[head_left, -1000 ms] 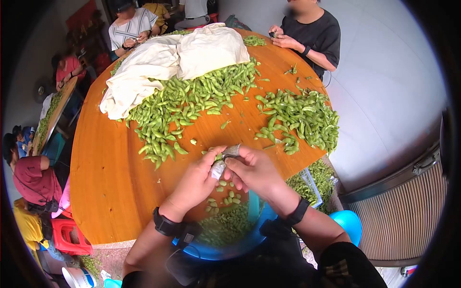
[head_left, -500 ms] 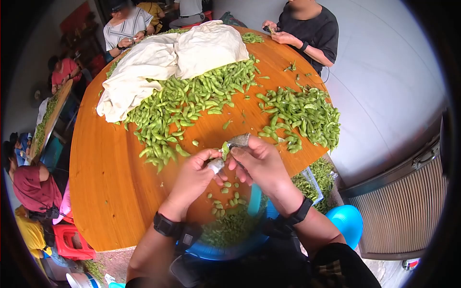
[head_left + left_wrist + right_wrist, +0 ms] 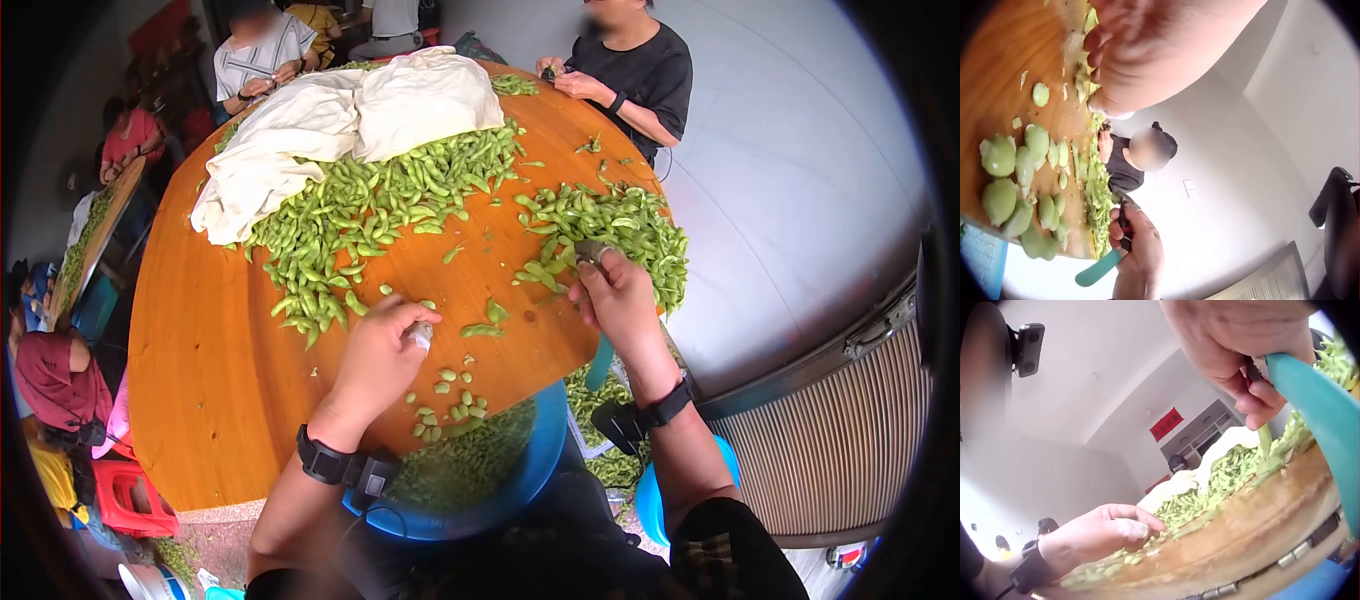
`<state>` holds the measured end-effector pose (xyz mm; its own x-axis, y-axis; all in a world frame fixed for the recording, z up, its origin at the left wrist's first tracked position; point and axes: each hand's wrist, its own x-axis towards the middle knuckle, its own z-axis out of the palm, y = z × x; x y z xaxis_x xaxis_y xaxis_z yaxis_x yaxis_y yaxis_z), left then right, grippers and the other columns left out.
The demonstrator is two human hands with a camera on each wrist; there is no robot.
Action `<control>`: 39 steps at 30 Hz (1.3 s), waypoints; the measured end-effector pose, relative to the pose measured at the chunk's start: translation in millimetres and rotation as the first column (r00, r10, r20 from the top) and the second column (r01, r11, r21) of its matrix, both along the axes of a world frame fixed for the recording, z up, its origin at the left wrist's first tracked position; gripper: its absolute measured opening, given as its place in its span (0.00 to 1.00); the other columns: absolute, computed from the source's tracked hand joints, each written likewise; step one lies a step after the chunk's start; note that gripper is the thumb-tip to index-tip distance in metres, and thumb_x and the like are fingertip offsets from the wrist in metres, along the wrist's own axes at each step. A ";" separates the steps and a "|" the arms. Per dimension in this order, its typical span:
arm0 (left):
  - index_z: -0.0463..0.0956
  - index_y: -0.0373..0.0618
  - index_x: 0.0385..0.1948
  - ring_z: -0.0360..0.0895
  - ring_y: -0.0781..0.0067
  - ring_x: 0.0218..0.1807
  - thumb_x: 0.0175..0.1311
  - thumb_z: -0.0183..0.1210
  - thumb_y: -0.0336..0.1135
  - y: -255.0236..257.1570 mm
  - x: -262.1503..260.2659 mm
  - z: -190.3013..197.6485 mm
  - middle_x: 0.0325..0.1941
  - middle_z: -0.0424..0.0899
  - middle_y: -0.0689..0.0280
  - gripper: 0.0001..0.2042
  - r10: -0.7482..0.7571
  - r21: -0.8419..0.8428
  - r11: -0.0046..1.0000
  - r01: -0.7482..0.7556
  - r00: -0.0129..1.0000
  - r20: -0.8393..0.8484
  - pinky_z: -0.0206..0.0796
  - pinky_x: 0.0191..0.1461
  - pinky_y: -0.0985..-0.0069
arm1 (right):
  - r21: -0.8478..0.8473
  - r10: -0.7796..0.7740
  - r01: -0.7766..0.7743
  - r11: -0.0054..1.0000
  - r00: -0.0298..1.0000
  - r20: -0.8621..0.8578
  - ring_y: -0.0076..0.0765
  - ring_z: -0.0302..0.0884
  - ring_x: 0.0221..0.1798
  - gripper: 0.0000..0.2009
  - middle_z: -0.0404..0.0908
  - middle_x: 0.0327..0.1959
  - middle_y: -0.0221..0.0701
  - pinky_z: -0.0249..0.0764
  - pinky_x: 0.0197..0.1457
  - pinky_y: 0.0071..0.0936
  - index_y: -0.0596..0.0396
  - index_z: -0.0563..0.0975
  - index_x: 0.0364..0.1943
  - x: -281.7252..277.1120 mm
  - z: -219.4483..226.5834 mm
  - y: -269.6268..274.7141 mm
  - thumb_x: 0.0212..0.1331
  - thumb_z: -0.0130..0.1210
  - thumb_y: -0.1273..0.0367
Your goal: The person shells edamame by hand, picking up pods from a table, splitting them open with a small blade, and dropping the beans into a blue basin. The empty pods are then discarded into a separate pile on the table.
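My left hand (image 3: 372, 358), white tape round its thumb, is low over the wooden table with its fingers loosely bent. Beside its fingertips are a few shelled soybeans and a green pod (image 3: 484, 329). My right hand (image 3: 625, 300) is at the near edge of the right-hand pile of soybean pods (image 3: 625, 225). It grips a teal-handled tool (image 3: 1099, 269), whose working end is mostly hidden by the fingers. A pod (image 3: 1264, 441) shows just under those fingertips in the right wrist view. Several shelled beans (image 3: 465, 400) lie near the table edge.
A blue basin (image 3: 548, 435) of beans sits below the table (image 3: 200, 380) edge. Cream cloth (image 3: 430, 105) covers part of the large pod heap (image 3: 400, 190). Across the table a person in black (image 3: 640, 80) handles something small. A red stool (image 3: 130, 497) stands at left.
My hands were together around a pod and have parted. The right went forward and right to the pod pile with the tool; the left moved slightly left. A green pod lies on the table between them.
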<state>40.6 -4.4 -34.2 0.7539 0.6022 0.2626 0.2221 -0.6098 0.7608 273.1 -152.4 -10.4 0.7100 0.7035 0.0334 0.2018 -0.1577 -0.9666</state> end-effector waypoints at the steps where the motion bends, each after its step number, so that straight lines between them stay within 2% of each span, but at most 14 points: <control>1: 0.80 0.41 0.40 0.76 0.68 0.41 0.54 0.58 0.20 -0.1 -0.2 -0.8 0.38 0.76 0.62 0.12 0.060 0.059 0.997 -0.058 0.998 -0.020 0.69 0.45 0.75 | -0.011 0.016 -0.015 1.000 0.997 0.078 0.17 0.67 0.14 0.08 0.78 0.22 0.27 0.63 0.17 0.19 0.59 0.78 0.41 -2.5 -2.6 -3.3 0.67 0.48 0.72; 2: 0.80 0.41 0.40 0.76 0.68 0.41 0.54 0.58 0.20 -0.7 -0.2 0.0 0.38 0.76 0.62 0.12 0.057 0.059 0.997 -0.056 0.998 -0.022 0.69 0.45 0.75 | -0.023 0.032 -0.029 0.999 0.987 0.155 0.17 0.67 0.14 0.08 0.78 0.22 0.27 0.63 0.17 0.20 0.60 0.78 0.42 -5.4 -4.9 -6.8 0.67 0.48 0.72; 4: 0.80 0.42 0.41 0.72 0.54 0.46 0.51 0.61 0.25 -0.8 2.5 4.4 0.42 0.77 0.60 0.13 0.126 0.411 0.904 -0.114 0.992 -0.002 0.67 0.52 0.65 | -0.028 0.072 -0.069 0.997 0.985 0.157 0.25 0.71 0.15 0.08 0.79 0.22 0.32 0.68 0.21 0.25 0.59 0.78 0.44 -12.5 -10.2 -6.1 0.65 0.49 0.73; 6: 0.80 0.42 0.39 0.70 0.53 0.49 0.51 0.63 0.26 -0.3 5.8 -0.2 0.44 0.76 0.61 0.12 0.134 0.357 0.925 -0.128 0.991 0.008 0.64 0.56 0.64 | 0.097 0.148 -0.228 0.969 0.848 0.509 0.35 0.74 0.19 0.09 0.78 0.23 0.38 0.72 0.26 0.29 0.57 0.78 0.44 -19.9 -22.0 1.7 0.61 0.51 0.75; 7: 0.80 0.42 0.39 0.70 0.53 0.49 0.51 0.63 0.26 1.1 6.0 -1.7 0.44 0.76 0.61 0.12 0.128 0.383 0.917 -0.113 0.992 -0.015 0.65 0.55 0.64 | -0.015 0.192 -0.212 0.977 0.848 0.495 0.48 0.78 0.27 0.07 0.78 0.25 0.44 0.75 0.33 0.37 0.56 0.77 0.40 -27.1 -15.9 1.8 0.58 0.53 0.73; 11: 0.80 0.42 0.39 0.71 0.58 0.49 0.51 0.63 0.24 4.1 5.2 4.2 0.43 0.77 0.62 0.12 0.118 0.292 0.954 -0.065 0.979 -0.166 0.64 0.56 0.67 | -0.254 0.343 -0.232 0.939 0.690 0.637 0.59 0.78 0.36 0.09 0.79 0.28 0.47 0.73 0.38 0.50 0.58 0.71 0.32 -30.0 -17.3 18.3 0.56 0.56 0.67; 15: 0.81 0.43 0.39 0.71 0.58 0.48 0.51 0.62 0.22 1.1 8.1 0.9 0.42 0.77 0.62 0.11 0.108 0.307 0.947 -0.098 0.994 -0.017 0.66 0.53 0.69 | -0.308 0.407 -0.267 0.913 0.655 0.637 0.59 0.78 0.35 0.09 0.78 0.28 0.47 0.74 0.38 0.49 0.58 0.72 0.32 -29.9 -20.6 31.2 0.55 0.56 0.68; 18: 0.81 0.42 0.40 0.75 0.68 0.44 0.55 0.61 0.21 -5.3 15.2 4.4 0.40 0.80 0.65 0.11 0.109 0.325 0.938 -0.122 0.992 0.057 0.68 0.47 0.74 | -0.332 0.422 -0.263 0.906 0.641 0.641 0.59 0.78 0.33 0.08 0.78 0.25 0.47 0.74 0.36 0.50 0.59 0.71 0.31 -30.0 -20.5 36.7 0.55 0.55 0.68; 20: 0.81 0.40 0.42 0.77 0.80 0.39 0.59 0.60 0.22 -19.0 18.8 3.3 0.38 0.83 0.68 0.10 0.042 -0.252 0.967 -0.026 0.998 0.057 0.70 0.41 0.81 | -0.233 0.380 -0.311 0.921 0.592 0.711 0.57 0.78 0.28 0.07 0.78 0.23 0.46 0.74 0.32 0.49 0.60 0.71 0.30 -37.3 -17.9 34.9 0.54 0.55 0.70; 22: 0.77 0.39 0.48 0.78 0.84 0.34 0.63 0.59 0.23 -28.0 20.6 -2.9 0.36 0.83 0.68 0.12 0.051 -0.375 0.927 -0.026 0.997 0.056 0.71 0.35 0.86 | -0.172 0.331 -0.311 0.935 0.585 0.741 0.57 0.78 0.26 0.07 0.78 0.22 0.46 0.74 0.30 0.48 0.60 0.70 0.29 -46.3 -11.2 32.4 0.54 0.55 0.71; 24: 0.76 0.41 0.47 0.80 0.81 0.32 0.64 0.57 0.23 -26.1 15.3 -5.4 0.35 0.83 0.66 0.11 0.024 -0.672 0.735 0.088 0.988 0.155 0.71 0.32 0.84 | -0.112 0.283 -0.312 0.943 0.582 0.762 0.56 0.77 0.25 0.07 0.78 0.21 0.45 0.73 0.28 0.47 0.59 0.70 0.29 -54.7 -4.4 28.8 0.54 0.55 0.71; 27: 0.70 0.41 0.47 0.80 0.80 0.34 0.65 0.57 0.25 -24.2 10.8 0.3 0.39 0.80 0.66 0.11 0.088 -0.750 0.629 0.207 0.939 0.333 0.70 0.31 0.83 | -0.064 0.333 -0.381 0.922 0.700 0.631 0.55 0.78 0.25 0.07 0.77 0.21 0.43 0.73 0.27 0.44 0.58 0.68 0.28 -65.3 6.5 24.3 0.53 0.56 0.73; 36: 0.69 0.46 0.39 0.68 0.86 0.27 0.65 0.59 0.27 -33.3 6.0 3.5 0.30 0.72 0.76 0.07 -0.051 -0.633 0.759 0.155 0.983 0.178 0.63 0.32 0.84 | -0.057 0.287 -0.323 0.945 0.730 0.620 0.54 0.77 0.25 0.07 0.76 0.22 0.43 0.72 0.27 0.44 0.57 0.69 0.28 -66.2 -0.1 12.8 0.52 0.57 0.72; 39: 0.71 0.42 0.33 0.67 0.87 0.31 0.62 0.59 0.25 -38.8 2.2 10.3 0.26 0.73 0.72 0.05 -0.055 -0.318 0.947 0.032 0.996 -0.064 0.64 0.35 0.81 | -0.066 0.189 -0.206 0.976 0.665 0.722 0.54 0.77 0.25 0.07 0.77 0.23 0.43 0.73 0.28 0.45 0.57 0.69 0.28 -47.8 -4.6 10.7 0.53 0.56 0.72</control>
<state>42.8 -43.3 -23.9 0.7910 0.6118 0.0083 0.2614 -0.3501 0.8995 225.3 -141.7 -15.0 0.3032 0.8178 0.4892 0.8606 -0.0146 -0.5091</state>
